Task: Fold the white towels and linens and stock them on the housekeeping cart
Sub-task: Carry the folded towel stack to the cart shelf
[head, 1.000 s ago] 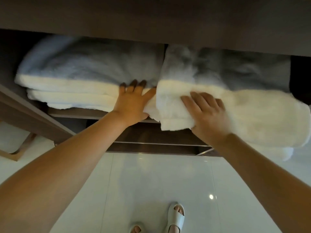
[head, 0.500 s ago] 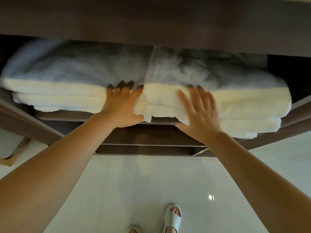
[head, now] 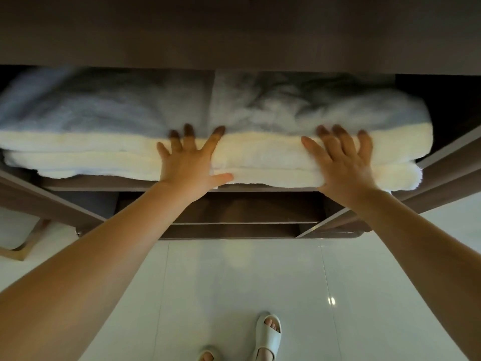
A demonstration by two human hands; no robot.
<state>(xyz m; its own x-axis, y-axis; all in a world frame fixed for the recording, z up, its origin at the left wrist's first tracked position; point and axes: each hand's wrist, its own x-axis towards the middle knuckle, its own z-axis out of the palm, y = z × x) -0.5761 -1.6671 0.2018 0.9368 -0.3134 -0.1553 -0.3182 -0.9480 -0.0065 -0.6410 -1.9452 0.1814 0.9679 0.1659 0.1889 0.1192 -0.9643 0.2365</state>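
Nearest on my feed, at the bottom edge, two feet in pale sandals (head: pixel 268 334) stand on a glossy white tiled floor (head: pixel 234 282). Two bare forearms rise from the lower corners and reach forward to the cart (head: pixel 442 183), a dark brown frame with a lower shelf (head: pixel 247 227) in shadow.

The left hand (head: pixel 188 165) lies flat against the front of the towels, fingers spread wide and thumb stretched out to the right along the bottom fold. It sits right at the seam where the two piles meet. The right hand (head: pixel 341 162) is spread the same way, with its palm pressed on the front of the right pile and its fingertips reaching over the top edge. Neither hand curls round or pinches anything.

The folded white towels sit on the upper shelf (head: pixel 104 184) in two piles side by side, touching. The left pile (head: pixel 78 152) runs to the left edge of my view, while the right pile (head: pixel 273 157) ends short of the cart's right rail, its lower corner poking slightly past the shelf edge. The front folds are lit cream and the tops go grey-blue in the shade.

Farthest off, a plain dark panel (head: pixel 234 29) spans the whole top of the view above the towels.
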